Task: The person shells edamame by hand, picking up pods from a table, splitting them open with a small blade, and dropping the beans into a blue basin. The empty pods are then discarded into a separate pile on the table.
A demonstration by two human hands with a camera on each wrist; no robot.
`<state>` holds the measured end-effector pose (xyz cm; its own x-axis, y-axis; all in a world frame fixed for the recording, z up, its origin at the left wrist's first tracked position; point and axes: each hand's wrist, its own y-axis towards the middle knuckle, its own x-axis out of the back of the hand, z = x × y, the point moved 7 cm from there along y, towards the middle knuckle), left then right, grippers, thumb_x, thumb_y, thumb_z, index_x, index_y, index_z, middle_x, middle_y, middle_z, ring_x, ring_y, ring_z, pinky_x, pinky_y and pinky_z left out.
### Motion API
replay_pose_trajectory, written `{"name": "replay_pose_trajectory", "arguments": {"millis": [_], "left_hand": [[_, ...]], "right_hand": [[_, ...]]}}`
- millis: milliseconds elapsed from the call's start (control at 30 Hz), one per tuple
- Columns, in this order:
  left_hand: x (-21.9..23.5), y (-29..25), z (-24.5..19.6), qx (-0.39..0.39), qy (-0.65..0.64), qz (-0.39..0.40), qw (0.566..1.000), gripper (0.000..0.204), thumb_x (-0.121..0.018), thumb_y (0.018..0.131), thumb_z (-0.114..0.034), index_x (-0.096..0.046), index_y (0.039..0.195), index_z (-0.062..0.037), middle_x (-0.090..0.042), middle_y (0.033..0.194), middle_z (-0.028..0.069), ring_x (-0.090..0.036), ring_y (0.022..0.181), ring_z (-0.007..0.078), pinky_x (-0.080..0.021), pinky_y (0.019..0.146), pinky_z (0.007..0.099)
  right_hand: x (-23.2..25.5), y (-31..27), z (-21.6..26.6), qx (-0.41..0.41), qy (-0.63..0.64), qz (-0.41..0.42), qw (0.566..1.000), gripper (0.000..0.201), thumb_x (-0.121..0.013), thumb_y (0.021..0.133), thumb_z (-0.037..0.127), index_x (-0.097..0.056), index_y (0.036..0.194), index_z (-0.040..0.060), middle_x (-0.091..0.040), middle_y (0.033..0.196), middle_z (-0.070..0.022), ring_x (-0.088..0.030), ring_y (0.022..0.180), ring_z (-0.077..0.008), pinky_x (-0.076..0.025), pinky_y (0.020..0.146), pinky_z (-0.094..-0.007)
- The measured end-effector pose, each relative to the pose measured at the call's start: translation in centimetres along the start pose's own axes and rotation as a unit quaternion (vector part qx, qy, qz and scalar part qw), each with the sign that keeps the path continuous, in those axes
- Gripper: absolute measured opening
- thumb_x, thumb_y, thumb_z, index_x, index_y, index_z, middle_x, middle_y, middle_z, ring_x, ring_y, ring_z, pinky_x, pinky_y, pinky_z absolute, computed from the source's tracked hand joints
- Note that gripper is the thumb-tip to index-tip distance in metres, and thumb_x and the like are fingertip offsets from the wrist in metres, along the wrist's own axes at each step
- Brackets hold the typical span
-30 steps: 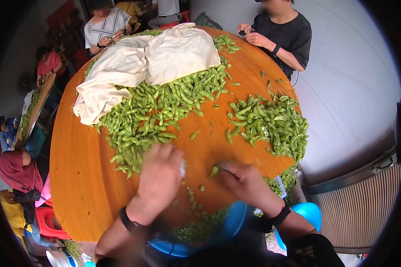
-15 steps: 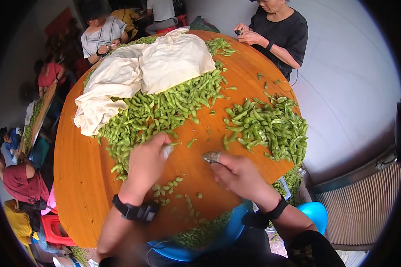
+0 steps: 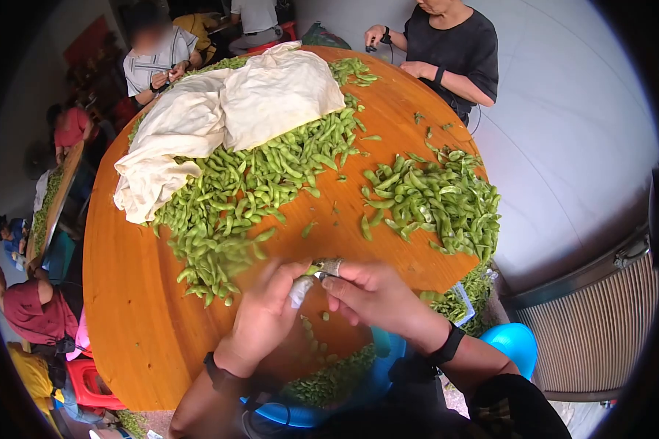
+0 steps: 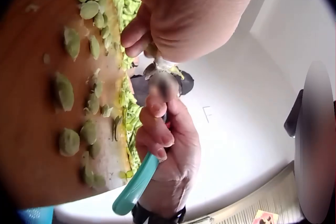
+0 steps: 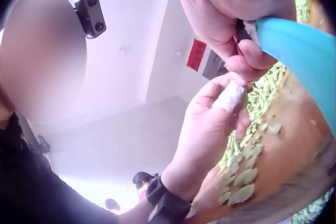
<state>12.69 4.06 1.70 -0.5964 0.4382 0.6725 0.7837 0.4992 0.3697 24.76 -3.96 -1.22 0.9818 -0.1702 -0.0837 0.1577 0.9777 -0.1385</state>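
Our small green bean pod (image 3: pixel 314 270) is over the round orange-brown wooden worktop (image 3: pixel 132 322), just beyond the round blue plastic basin (image 3: pixel 289 415). Our left hand (image 3: pixel 262 316) has its fingers pinching the pod; our right hand (image 3: pixel 388 298) has its fingers curled round a turquoise-handled tool (image 4: pixel 135 190). Shelled pale-green beans (image 5: pixel 242 176) lie near the basin, heaped green pods (image 3: pixel 285 164) well beyond.

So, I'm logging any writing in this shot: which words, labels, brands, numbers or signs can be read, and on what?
"F": as the thin mark on the white wall seems to read.
Red sign: dark characters, too blurred to read.
Red-and-yellow card: too small to read.
No other text is readable.
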Motion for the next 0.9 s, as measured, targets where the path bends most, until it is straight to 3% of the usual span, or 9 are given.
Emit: {"name": "replay_pose_trajectory", "arguments": {"millis": [67,200,333,400,600,733,800,900], "left_hand": [[0.7,0.2,-0.3,-0.048,0.012,-0.033,0.998,0.037,-0.061,0.080,0.008,-0.061,0.115,-0.0043,-0.064,0.101,0.0150,-0.063,0.087,0.0327,-0.051,0.076,0.0348],[0.3,-0.3,0.9,0.034,-0.107,0.007,0.994,0.045,-0.060,0.076,0.011,-0.064,0.118,-0.0062,-0.063,0.097,0.0138,-0.062,0.085,0.0320,-0.050,0.074,0.0339],[0.1,-0.6,1.3,0.047,-0.109,0.030,0.992,0.052,-0.060,0.076,0.011,-0.061,0.125,-0.0075,-0.062,0.095,0.0144,-0.062,0.086,0.0318,-0.050,0.073,0.0332],[-0.2,-0.7,0.6,-0.018,0.001,0.037,0.999,0.056,-0.061,0.078,0.008,-0.056,0.131,-0.0066,-0.061,0.095,0.0145,-0.063,0.083,0.0320,-0.051,0.071,0.0352],[-0.8,-1.1,-0.1,-0.008,0.049,0.045,0.998,0.058,-0.062,0.080,0.004,-0.050,0.136,-0.0039,-0.061,0.094,0.0158,-0.063,0.084,0.0341,-0.052,0.072,0.0413],[-1.0,-1.2,-0.3,-0.033,0.046,0.035,0.998,0.054,-0.061,0.082,0.006,-0.053,0.134,-0.0040,-0.064,0.099,0.0173,-0.065,0.082,0.0332,-0.053,0.072,0.0346],[-1.1,-1.2,-0.5,-0.038,0.017,0.023,0.999,0.053,-0.062,0.083,0.004,-0.052,0.134,-0.0048,-0.064,0.099,0.0170,-0.064,0.083,0.0345,-0.053,0.074,0.0398],[-1.1,-1.0,0.3,-0.012,-0.060,0.029,0.998,0.051,-0.061,0.082,0.005,-0.054,0.132,-0.0058,-0.065,0.104,0.0176,-0.065,0.087,0.0343,-0.053,0.075,0.0384]], "right_hand": [[0.0,-0.1,0.0,0.006,-0.009,-0.008,1.000,0.015,-0.052,0.099,0.012,-0.064,0.102,0.0030,-0.059,0.070,0.0005,-0.051,0.051,-0.0050,-0.040,0.046,-0.0206],[-0.3,-0.3,0.2,-0.004,-0.016,-0.009,1.000,0.016,-0.052,0.099,0.012,-0.064,0.103,0.0035,-0.060,0.071,0.0006,-0.051,0.051,-0.0049,-0.039,0.046,-0.0208],[-0.6,-0.6,0.4,-0.009,-0.035,-0.001,0.999,0.016,-0.052,0.099,0.013,-0.064,0.103,0.0037,-0.060,0.071,0.0007,-0.051,0.051,-0.0044,-0.039,0.046,-0.0204],[-0.8,-0.6,-0.1,-0.005,-0.030,-0.008,1.000,0.015,-0.052,0.099,0.012,-0.064,0.103,0.0038,-0.060,0.071,0.0009,-0.051,0.051,-0.0043,-0.039,0.046,-0.0201],[-1.0,-0.6,-0.8,-0.026,0.015,-0.009,1.000,0.014,-0.052,0.099,0.013,-0.063,0.101,0.0043,-0.059,0.070,0.0020,-0.049,0.051,-0.0037,-0.039,0.046,-0.0192],[-1.0,-0.5,-1.9,-0.049,0.107,-0.039,0.992,0.013,-0.052,0.100,0.013,-0.062,0.097,0.0062,-0.057,0.070,0.0030,-0.047,0.051,-0.0031,-0.037,0.045,-0.0185],[-1.0,-0.6,-2.0,-0.056,0.126,-0.040,0.990,0.013,-0.052,0.100,0.013,-0.062,0.096,0.0067,-0.057,0.070,0.0031,-0.047,0.050,-0.0031,-0.036,0.045,-0.0184],[-0.8,-0.7,-1.9,-0.068,0.130,-0.024,0.989,0.013,-0.052,0.100,0.015,-0.062,0.096,0.0075,-0.057,0.071,0.0038,-0.046,0.051,-0.0033,-0.035,0.046,-0.0183]]}}
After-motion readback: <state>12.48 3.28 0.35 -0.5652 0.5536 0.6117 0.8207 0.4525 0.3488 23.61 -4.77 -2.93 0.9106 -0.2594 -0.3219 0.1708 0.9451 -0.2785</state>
